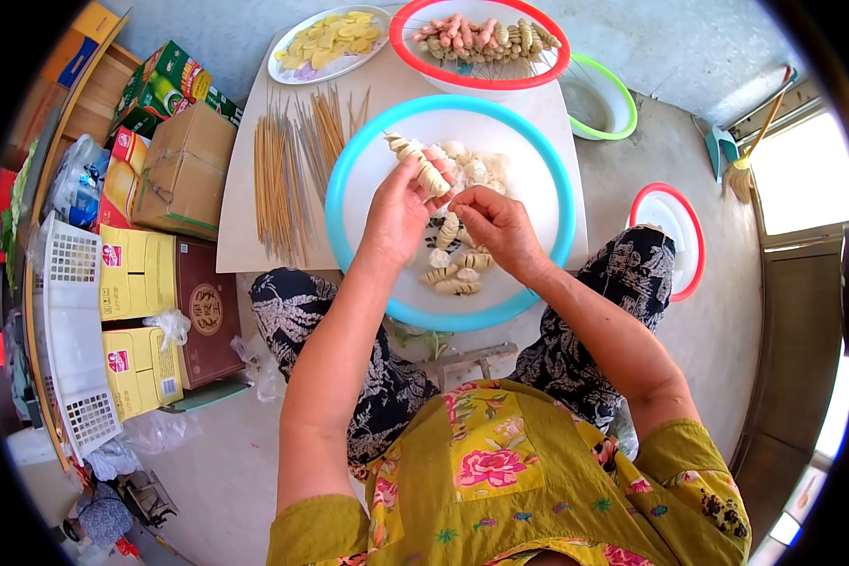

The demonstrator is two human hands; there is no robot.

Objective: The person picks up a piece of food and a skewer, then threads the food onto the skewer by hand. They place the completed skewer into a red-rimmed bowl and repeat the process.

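Observation:
My left hand is closed around a pale, spiral-ridged food roll above a large white basin with a blue rim. The roll is tilted, and a thin tip sticks out at its upper left end. Close to the roll's lower end, my right hand has thumb and forefinger pinched together; what they hold is too small to make out. Beneath the hands in the basin lie several similar ridged rolls and a heap of whitish pieces, partly hidden by my fingers.
Bamboo skewers lie left of the basin on the table. Behind stand a plate of yellow slices and a red-rimmed basin with pink and greyish skewered rolls. Boxes crowd the left; a green-rimmed basin stands at right.

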